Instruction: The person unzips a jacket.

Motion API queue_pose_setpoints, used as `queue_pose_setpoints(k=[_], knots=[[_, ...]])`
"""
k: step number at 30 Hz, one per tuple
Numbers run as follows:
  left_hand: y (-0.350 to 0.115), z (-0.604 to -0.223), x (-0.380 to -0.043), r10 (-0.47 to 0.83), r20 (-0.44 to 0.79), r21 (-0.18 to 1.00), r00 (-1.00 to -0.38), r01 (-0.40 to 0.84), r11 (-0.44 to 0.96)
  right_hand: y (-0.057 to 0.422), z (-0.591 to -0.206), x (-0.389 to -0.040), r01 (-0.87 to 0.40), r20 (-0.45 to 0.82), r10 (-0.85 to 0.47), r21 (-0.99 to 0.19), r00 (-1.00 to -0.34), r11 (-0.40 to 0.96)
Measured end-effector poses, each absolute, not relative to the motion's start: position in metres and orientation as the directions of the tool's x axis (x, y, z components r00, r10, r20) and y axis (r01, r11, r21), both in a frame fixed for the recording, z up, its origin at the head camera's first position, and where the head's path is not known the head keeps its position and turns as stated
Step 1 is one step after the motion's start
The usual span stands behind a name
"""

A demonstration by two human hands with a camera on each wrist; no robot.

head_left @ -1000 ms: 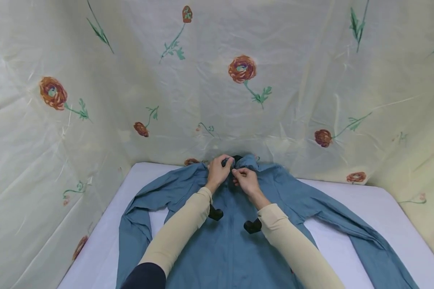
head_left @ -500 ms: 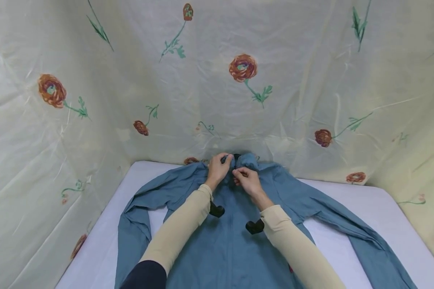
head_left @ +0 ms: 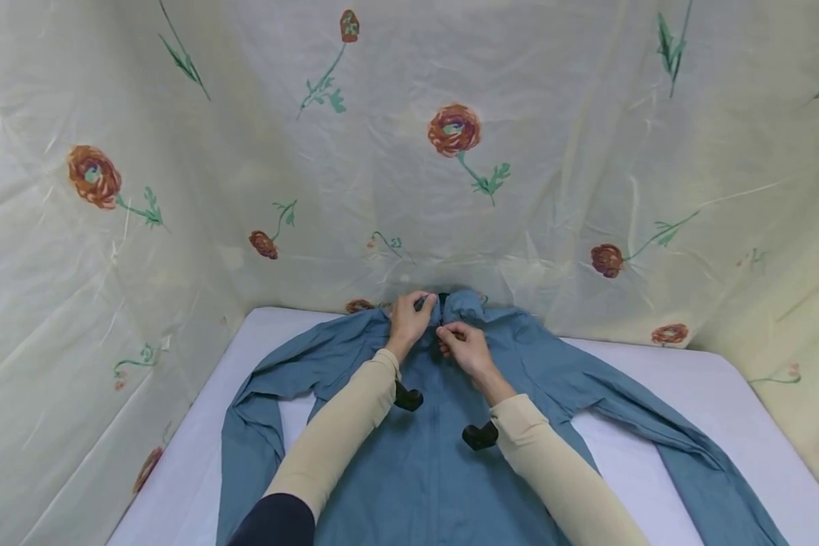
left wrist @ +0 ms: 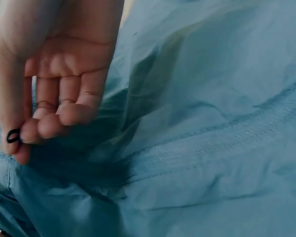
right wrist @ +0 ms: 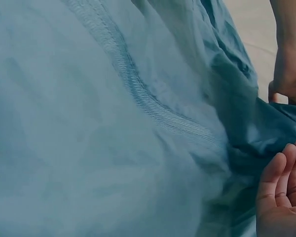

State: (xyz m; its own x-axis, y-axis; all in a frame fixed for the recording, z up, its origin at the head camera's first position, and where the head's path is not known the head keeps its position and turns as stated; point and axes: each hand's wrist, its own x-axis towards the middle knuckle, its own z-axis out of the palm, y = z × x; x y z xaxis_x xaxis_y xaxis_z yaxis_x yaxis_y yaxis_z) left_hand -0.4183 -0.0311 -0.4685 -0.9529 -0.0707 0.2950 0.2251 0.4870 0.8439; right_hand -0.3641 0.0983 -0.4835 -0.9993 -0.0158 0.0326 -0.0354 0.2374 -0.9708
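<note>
A blue jacket [head_left: 437, 470] lies front up with its sleeves spread and its collar [head_left: 465, 305] at the far end. My left hand [head_left: 408, 322] pinches the left side of the collar between thumb and fingers. In the left wrist view a small black loop [left wrist: 13, 136] shows between the left thumb and index finger. Just below the collar opening, my right hand [head_left: 465, 345] pinches the zipper pull, which its fingertips mostly hide. The covered zipper placket [right wrist: 163, 116] runs down the front from there. In the right wrist view only the right fingers [right wrist: 276, 180] show at the edge.
The jacket lies on a white-covered table [head_left: 662, 493]. A pale flowered curtain [head_left: 532, 152] hangs behind and at both sides, close to the collar. Black wrist mounts [head_left: 480, 436] stick out under the forearms, over the jacket front.
My right hand has come slightly down toward me from the collar, and the dark gap between the collar edges shows more. The left hand stays at the collar, with only a slight shift.
</note>
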Motion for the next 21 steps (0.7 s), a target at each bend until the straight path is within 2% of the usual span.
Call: queue_pose_setpoints(k=[4, 6, 8, 11, 12, 14, 16, 18, 21], knots=[[-0.031, -0.468, -0.419, -0.131, 0.312, 0.854, -0.941, 0.217, 0.474, 0.098, -0.487, -0.363, -0.015, 0.013, -0.008, -0.969, -1.0, 0.247], [-0.03, -0.469, -0.418, -0.138, 0.398, 0.804, -0.907, 0.273, 0.528, 0.099, -0.487, -0.364, -0.006, 0.006, 0.0, -0.971, -1.0, 0.24], [-0.032, -0.471, -0.416, -0.07, 0.531, 0.672, -0.845, 0.369, 0.642, 0.098, -0.488, -0.364, -0.01, 0.011, 0.004, -0.972, -1.0, 0.234], [-0.035, -0.477, -0.408, 0.149, 0.699, 0.361, -0.699, 0.525, 0.771, 0.1, -0.488, -0.364, -0.026, 0.027, 0.003, -0.974, -1.0, 0.223], [-0.037, -0.479, -0.405, 0.222, 0.723, 0.266, -0.654, 0.561, 0.784, 0.101, -0.488, -0.364, -0.029, 0.03, 0.003, -0.975, -1.0, 0.22], [-0.041, -0.482, -0.399, 0.337, 0.722, 0.154, -0.604, 0.616, 0.773, 0.103, -0.487, -0.363, -0.035, 0.035, -0.002, -0.975, -0.999, 0.218], [-0.045, -0.486, -0.395, 0.398, 0.686, 0.121, -0.609, 0.635, 0.763, 0.105, -0.487, -0.362, -0.045, 0.043, -0.012, -0.974, -0.999, 0.221], [-0.048, -0.488, -0.394, 0.413, 0.639, 0.162, -0.649, 0.638, 0.753, 0.106, -0.487, -0.361, -0.051, 0.048, -0.021, -0.973, -0.999, 0.224], [-0.051, -0.49, -0.396, 0.403, 0.529, 0.341, -0.746, 0.623, 0.704, 0.107, -0.487, -0.359, -0.07, 0.062, -0.039, -0.971, -0.997, 0.23]])
